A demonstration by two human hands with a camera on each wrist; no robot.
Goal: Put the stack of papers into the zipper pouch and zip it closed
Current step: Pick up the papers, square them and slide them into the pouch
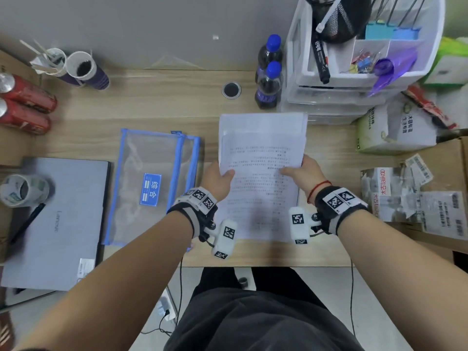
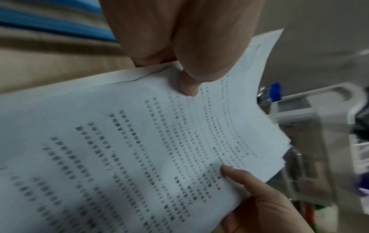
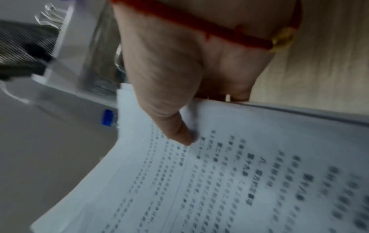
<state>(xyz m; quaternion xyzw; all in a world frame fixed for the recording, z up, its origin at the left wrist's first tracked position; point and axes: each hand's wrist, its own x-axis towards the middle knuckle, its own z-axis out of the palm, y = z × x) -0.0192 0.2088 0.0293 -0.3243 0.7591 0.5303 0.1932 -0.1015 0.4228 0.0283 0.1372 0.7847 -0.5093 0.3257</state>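
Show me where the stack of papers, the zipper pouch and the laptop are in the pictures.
stack of papers (image 1: 260, 148), head view, on the printed top sheet.
zipper pouch (image 1: 141, 158), head view, on its clear mesh face.
laptop (image 1: 63, 198), head view, on the closed grey lid.

Zipper pouch (image 1: 152, 183) between laptop (image 1: 54, 224) and papers (image 1: 260, 168) — bottles (image 1: 268, 72) behind papers.
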